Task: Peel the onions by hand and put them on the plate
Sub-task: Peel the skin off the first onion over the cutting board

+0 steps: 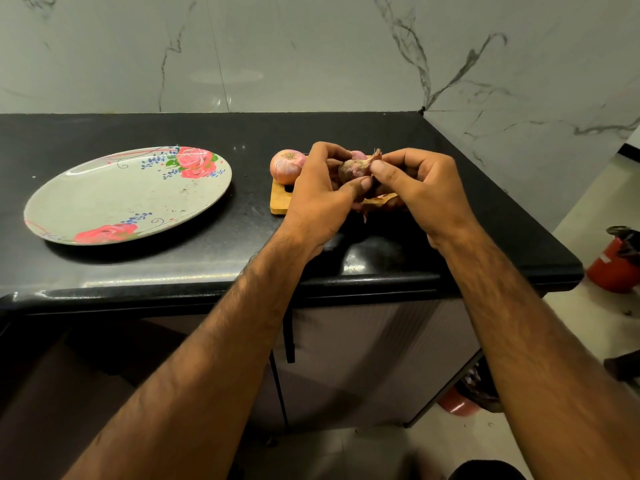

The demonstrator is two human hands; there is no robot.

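Head view, hands (367, 183) gripping onion (353, 169), no legible writing

Both forearms reach forward, left hand (320, 188) and right hand (420, 188) meeting, each grip closed, thumbs touching.

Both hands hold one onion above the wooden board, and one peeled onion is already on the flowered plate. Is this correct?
Not quite. In the head view the flowered plate holds no onion. The left hand and right hand do hold one onion above the wooden board.
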